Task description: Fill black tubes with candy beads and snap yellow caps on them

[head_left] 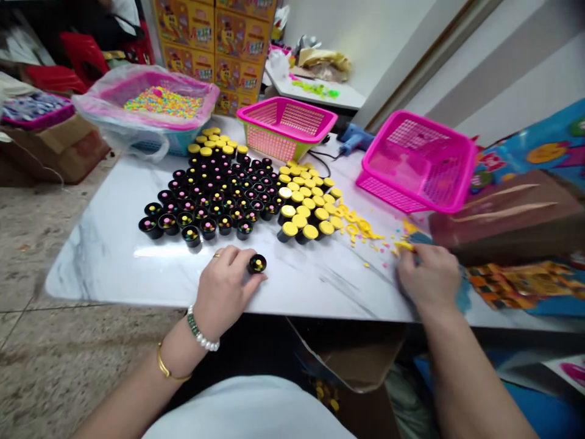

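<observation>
My left hand [227, 277] is closed round a small black cup [258, 264] near the table's front edge. Coloured bits and a yellow piece show inside the cup. At the right, the fingers of my right hand [429, 274] are bent down over small yellow pieces [403, 246]; what they pinch, if anything, is hidden. Beyond my left hand stand many open black cups [208, 227] with pink or yellow centres. To their right is a group of black cups with yellow lids [311, 231]. Loose yellow plastic parts [359, 227] lie between these and my right hand.
A plastic-lined basket of coloured beads [164, 103] stands at the back left. Two pink baskets [292, 119] [418, 161] are at the back and right. A blue glue gun [354, 139] with a cable lies between them. Printed packaging [525, 283] covers the right side. Yellow cartons [214, 49] rise behind.
</observation>
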The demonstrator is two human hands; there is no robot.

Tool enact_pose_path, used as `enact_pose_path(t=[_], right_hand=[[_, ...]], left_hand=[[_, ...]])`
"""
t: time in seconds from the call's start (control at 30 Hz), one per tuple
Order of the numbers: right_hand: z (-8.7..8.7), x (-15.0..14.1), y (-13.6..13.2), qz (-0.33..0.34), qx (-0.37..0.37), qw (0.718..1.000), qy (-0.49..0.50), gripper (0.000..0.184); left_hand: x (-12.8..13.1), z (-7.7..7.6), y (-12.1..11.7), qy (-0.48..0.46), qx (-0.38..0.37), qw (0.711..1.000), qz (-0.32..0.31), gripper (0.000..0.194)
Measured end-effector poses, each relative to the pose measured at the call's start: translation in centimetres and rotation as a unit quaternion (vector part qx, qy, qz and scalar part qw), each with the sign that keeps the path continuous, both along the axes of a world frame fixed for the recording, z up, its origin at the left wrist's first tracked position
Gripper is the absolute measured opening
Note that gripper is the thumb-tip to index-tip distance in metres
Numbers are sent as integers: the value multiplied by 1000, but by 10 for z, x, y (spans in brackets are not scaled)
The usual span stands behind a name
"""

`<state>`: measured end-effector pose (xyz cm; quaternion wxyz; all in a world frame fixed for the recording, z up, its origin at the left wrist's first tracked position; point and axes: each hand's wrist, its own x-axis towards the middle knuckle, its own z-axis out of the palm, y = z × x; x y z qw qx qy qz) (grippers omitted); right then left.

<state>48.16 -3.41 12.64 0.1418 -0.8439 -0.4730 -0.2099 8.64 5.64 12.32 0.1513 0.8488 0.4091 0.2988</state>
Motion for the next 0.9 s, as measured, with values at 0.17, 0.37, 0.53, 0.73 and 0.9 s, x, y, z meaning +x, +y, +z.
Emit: enact_pose_path(t=[0.17, 0.37, 0.53, 0.73, 0.9], right_hand=[[42, -87, 4, 118, 126, 915, 364, 27], [43, -190, 35, 291, -130, 710, 628, 40], [45, -204, 58, 298, -148, 648, 685, 37], [47, -211, 63, 322, -167, 658, 660, 25], [35, -224, 70, 262, -169, 667, 677, 35]], left_hand=[[-4, 0, -2, -30, -26, 999, -29, 25], [-8, 1, 1, -14, -50, 997, -54, 18], [-10, 0, 2, -16, -69, 996, -54, 16], [-10, 1, 1, -2, -54, 997, -56, 18], [-10, -1, 1, 15, -55, 996, -66, 17]])
